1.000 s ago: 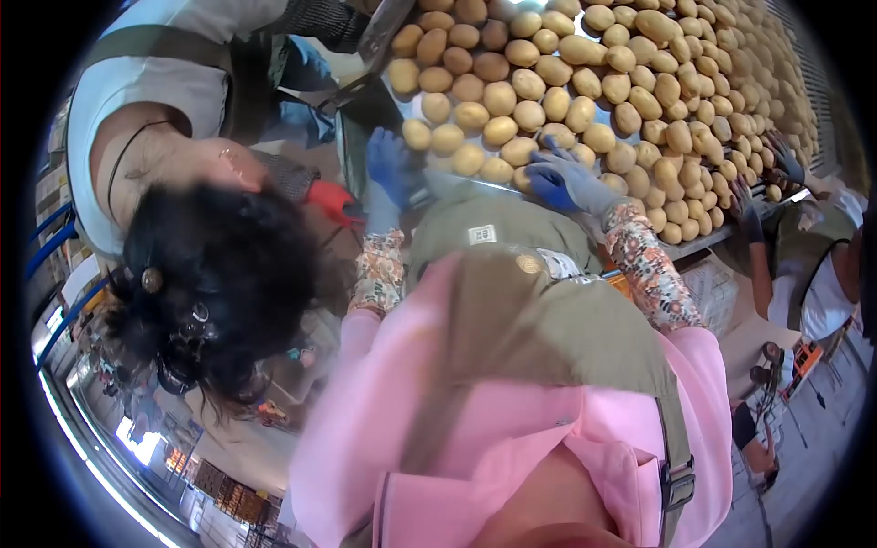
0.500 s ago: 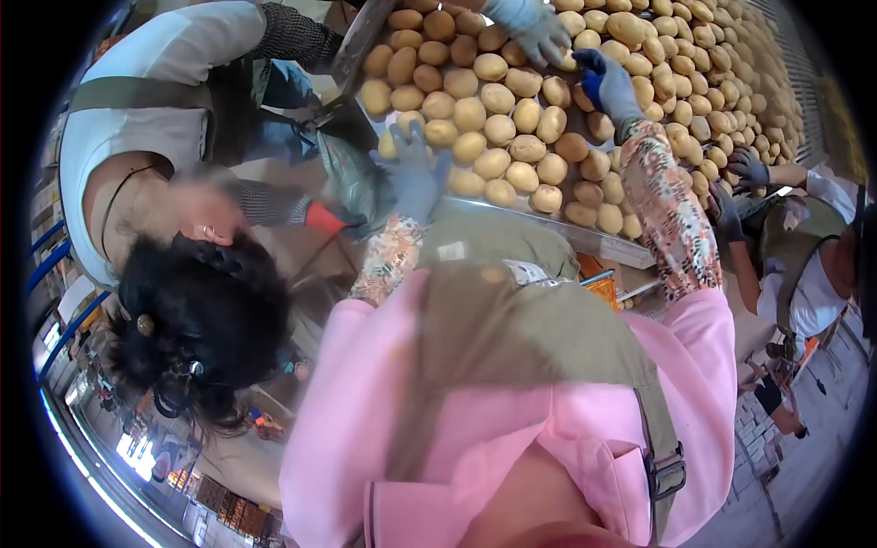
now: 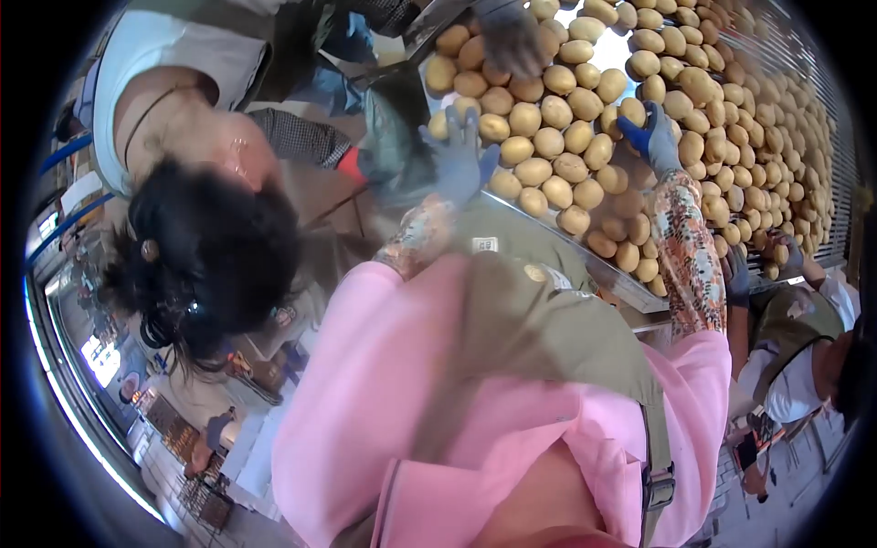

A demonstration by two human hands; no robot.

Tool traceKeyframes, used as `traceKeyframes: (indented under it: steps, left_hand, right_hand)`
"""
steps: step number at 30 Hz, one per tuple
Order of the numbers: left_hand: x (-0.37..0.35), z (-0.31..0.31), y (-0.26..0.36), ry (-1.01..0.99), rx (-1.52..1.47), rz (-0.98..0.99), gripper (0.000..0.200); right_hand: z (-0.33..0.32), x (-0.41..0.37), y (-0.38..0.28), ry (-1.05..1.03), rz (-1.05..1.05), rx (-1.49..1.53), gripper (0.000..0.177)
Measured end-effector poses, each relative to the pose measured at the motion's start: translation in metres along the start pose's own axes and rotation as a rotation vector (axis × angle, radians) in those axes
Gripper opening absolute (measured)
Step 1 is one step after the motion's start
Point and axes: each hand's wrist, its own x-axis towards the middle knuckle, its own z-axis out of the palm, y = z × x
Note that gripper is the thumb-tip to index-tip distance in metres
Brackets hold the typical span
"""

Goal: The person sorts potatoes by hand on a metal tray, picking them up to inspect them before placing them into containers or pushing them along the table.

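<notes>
Many tan-yellow potatoes (image 3: 549, 142) lie over a pale, metal-edged sorting table (image 3: 603, 278). My left hand (image 3: 461, 163), in a grey-blue glove, hovers at the near left edge of the potatoes with its fingers spread and nothing held. Among the potatoes farther right is my right hand (image 3: 656, 139), in a grey glove with blue fingertips. Its thumb and fingers are apart, beside a potato (image 3: 631, 111) that lies in front of the gap between them. Patterned sleeve covers (image 3: 683, 247) are on my forearms.
A co-worker's dark-gloved hand (image 3: 510, 38) reaches over the potatoes from the far side, blurred. Another co-worker (image 3: 206, 265) leans close on my left, near a green plastic bag (image 3: 391, 128). At the right, another person's gloved hands (image 3: 784, 254) work beside the potatoes. Rollers (image 3: 839, 187) line the far right.
The view has shifted, so the table appears farther right. My right hand's thumb and fingers have spread apart. A bright bare patch shows among the potatoes at the top.
</notes>
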Motion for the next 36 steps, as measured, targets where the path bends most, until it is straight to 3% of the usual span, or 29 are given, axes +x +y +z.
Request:
traceKeyframes:
  steps: [2, 3, 5, 8, 9, 10, 12, 13, 14, 16, 20, 23, 26, 27, 28, 30, 31, 32, 34, 35, 36]
  left_hand:
    - [0.000, -0.004, 0.005, -0.039, -0.075, -0.089, 0.085]
    - [0.000, -0.002, 0.004, -0.041, -0.081, -0.091, 0.085]
    - [0.001, 0.001, 0.004, -0.031, -0.068, -0.095, 0.079]
    - [-0.002, -0.028, 0.010, -0.010, -0.158, -0.103, 0.066]
    - [-0.002, -0.043, 0.013, 0.153, 0.064, 0.074, 0.065]
    - [-0.006, -0.065, 0.024, 0.146, 0.051, 0.088, 0.065]
    - [-0.015, -0.100, 0.043, -0.184, -0.955, -0.019, 0.066]
    - [-0.019, -0.096, 0.049, -0.309, -1.247, -0.058, 0.066]
    - [-0.023, -0.096, 0.054, -0.324, -1.245, -0.044, 0.066]
    - [-0.026, -0.113, 0.066, -0.370, -1.094, 0.197, 0.066]
    - [-0.027, -0.115, 0.075, -0.371, -1.113, 0.302, 0.060]
    - [-0.030, -0.116, 0.077, -0.414, -1.041, 0.291, 0.058]
    - [-0.028, -0.127, 0.083, -0.475, -1.152, 0.305, 0.059]
    - [-0.034, -0.133, 0.091, -0.429, -1.237, 0.270, 0.045]
    - [-0.033, -0.137, 0.092, -0.440, -1.239, 0.279, 0.045]
    - [-0.033, -0.141, 0.095, -0.493, -0.748, 0.262, 0.041]
    - [-0.037, -0.137, 0.096, -0.297, -0.662, 0.351, 0.036]
    - [-0.034, -0.142, 0.098, -0.304, -0.662, 0.359, 0.036]
    - [-0.021, -0.159, 0.097, -0.598, -0.349, 0.351, 0.040]
    - [-0.019, -0.144, 0.086, -0.454, -0.383, 0.437, 0.038]
    - [-0.021, -0.139, 0.082, -0.372, -0.581, 0.422, 0.034]
  right_hand:
    - [0.021, 0.012, 0.039, 0.100, -0.202, 0.044, 0.070]
    - [0.030, 0.012, 0.040, 0.098, -0.201, 0.038, 0.070]
    - [0.038, 0.008, 0.048, -0.107, -0.144, 0.443, 0.067]
    - [0.036, -0.048, -0.007, -0.286, -0.161, 0.626, 0.062]
    - [0.044, -0.069, -0.018, -0.263, -0.179, 0.670, 0.063]
    - [0.053, -0.088, -0.028, -0.237, -0.201, 0.716, 0.064]
    - [0.074, -0.124, -0.043, -0.264, -0.191, 0.998, 0.069]
    - [0.085, -0.136, -0.048, -0.217, -0.193, 1.027, 0.072]
    - [0.094, -0.146, -0.054, -0.170, -0.200, 1.058, 0.076]
    - [0.093, -0.162, -0.069, 0.129, -0.466, 0.425, 0.079]
    - [0.095, -0.179, -0.070, 0.286, -0.391, 0.414, 0.058]
    - [0.081, -0.196, -0.075, 0.142, -0.208, 0.555, 0.062]
    - [0.087, -0.199, -0.067, 0.202, -0.315, 0.471, 0.059]
    - [0.090, -0.201, -0.065, 0.226, -0.328, 0.480, 0.063]
    - [0.104, -0.199, -0.057, 0.235, -0.317, 0.478, 0.063]
    - [0.134, -0.194, -0.040, -0.027, -0.075, 1.145, 0.069]
    - [0.119, -0.205, -0.054, -0.089, -0.009, 1.118, 0.072]
    - [0.113, -0.208, -0.060, -0.080, -0.004, 1.121, 0.072]
    - [0.100, -0.214, -0.075, 0.075, -0.223, 0.604, 0.069]
    - [0.083, -0.218, -0.084, -0.059, -0.226, 0.834, 0.065]
    - [0.086, -0.218, -0.081, -0.042, -0.211, 0.836, 0.065]
